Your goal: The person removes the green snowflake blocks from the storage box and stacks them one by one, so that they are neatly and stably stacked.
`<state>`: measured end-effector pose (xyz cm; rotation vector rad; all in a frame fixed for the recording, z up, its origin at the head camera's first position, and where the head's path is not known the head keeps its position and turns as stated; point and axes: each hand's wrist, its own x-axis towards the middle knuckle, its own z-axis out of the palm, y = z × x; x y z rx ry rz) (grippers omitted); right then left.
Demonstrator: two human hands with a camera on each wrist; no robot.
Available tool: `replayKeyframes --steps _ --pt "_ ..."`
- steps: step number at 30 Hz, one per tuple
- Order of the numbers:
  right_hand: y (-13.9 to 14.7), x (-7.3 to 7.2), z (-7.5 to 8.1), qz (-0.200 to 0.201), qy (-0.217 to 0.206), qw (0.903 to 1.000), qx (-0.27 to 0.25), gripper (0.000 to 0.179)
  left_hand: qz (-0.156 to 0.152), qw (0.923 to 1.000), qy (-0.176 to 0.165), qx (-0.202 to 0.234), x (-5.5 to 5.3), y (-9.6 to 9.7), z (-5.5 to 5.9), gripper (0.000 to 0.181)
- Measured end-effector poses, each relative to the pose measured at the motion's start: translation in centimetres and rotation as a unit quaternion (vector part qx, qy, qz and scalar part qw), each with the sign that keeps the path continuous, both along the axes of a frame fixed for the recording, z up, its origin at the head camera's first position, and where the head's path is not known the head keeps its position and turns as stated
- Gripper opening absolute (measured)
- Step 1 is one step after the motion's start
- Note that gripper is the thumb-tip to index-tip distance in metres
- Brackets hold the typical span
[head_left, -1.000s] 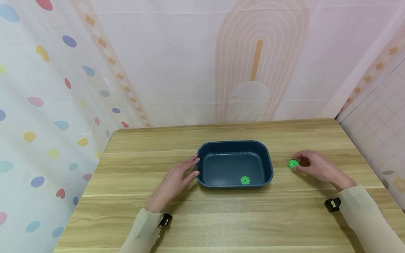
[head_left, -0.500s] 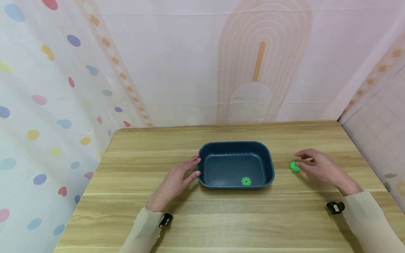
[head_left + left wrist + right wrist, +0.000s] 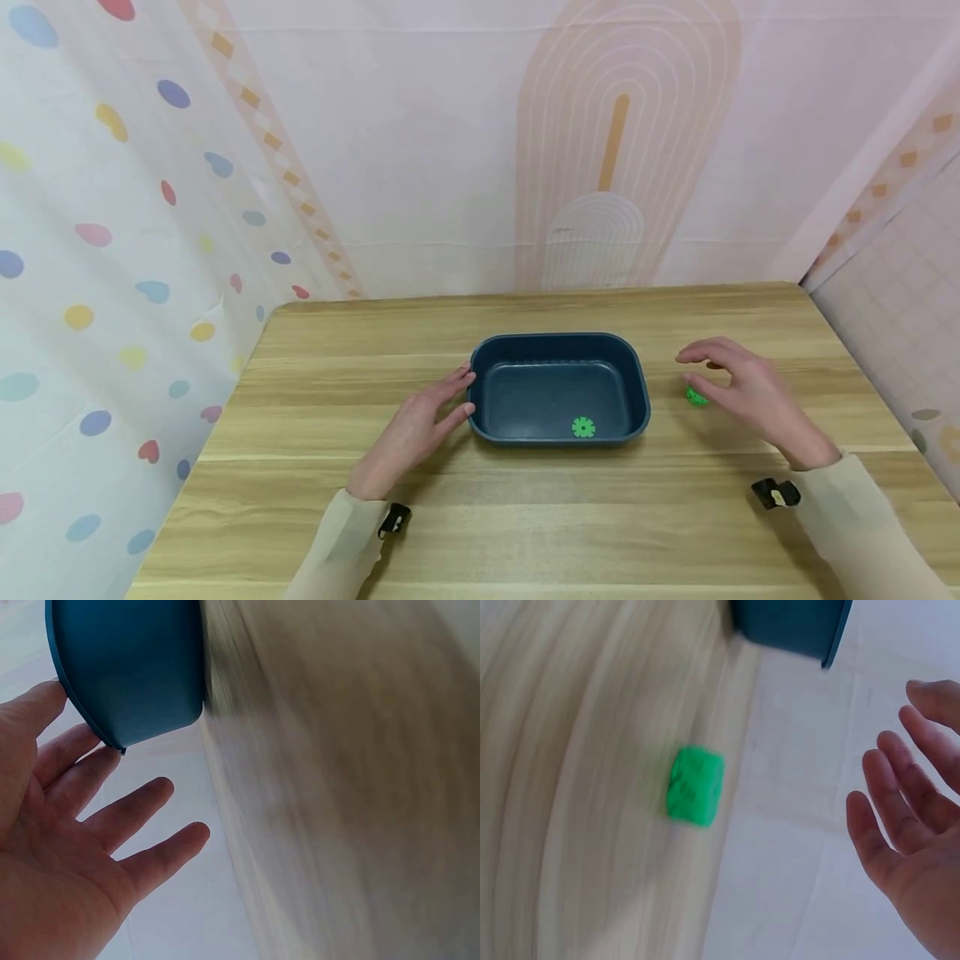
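A dark blue rectangular bin stands on the table, with one flat green notched disc lying inside near its front side. My left hand touches the bin's left rim with its thumb and fingertips; in the left wrist view the other fingers spread loosely below the bin. To the bin's right sits a short stack of green notched discs, blurred in the right wrist view. Above this stack, my right hand is held with thumb and fingers apart and nothing between them, partly covering the stack in the head view.
The wood-grain table reaches back to a patterned cloth backdrop. A dotted cloth hangs along the left side, another cloth on the right. Small black devices are worn at both wrists.
My right hand's fingers have come away from the green discs and spread; the hand drew back right, then moved left above the stack. My left hand stays at the bin's rim.
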<state>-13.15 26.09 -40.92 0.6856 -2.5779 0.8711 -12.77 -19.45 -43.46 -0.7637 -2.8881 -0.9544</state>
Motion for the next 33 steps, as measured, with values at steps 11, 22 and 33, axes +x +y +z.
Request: replayKeyframes --steps 11,22,33 --pt "-3.4 0.2 0.2 0.049 -0.004 0.9987 -0.016 0.027 -0.001 1.0000 0.003 0.003 0.0 0.1 -0.1 0.050" --pt "-6.4 -0.3 -0.1 0.140 -0.055 0.9878 0.040 0.025 0.005 1.0000 -0.008 0.003 0.0 0.0 0.0 0.049" --pt "-8.4 -1.4 -0.2 0.216 -0.160 0.9590 0.088 0.025 0.002 1.0000 0.000 0.004 0.0 0.0 0.1 0.049"
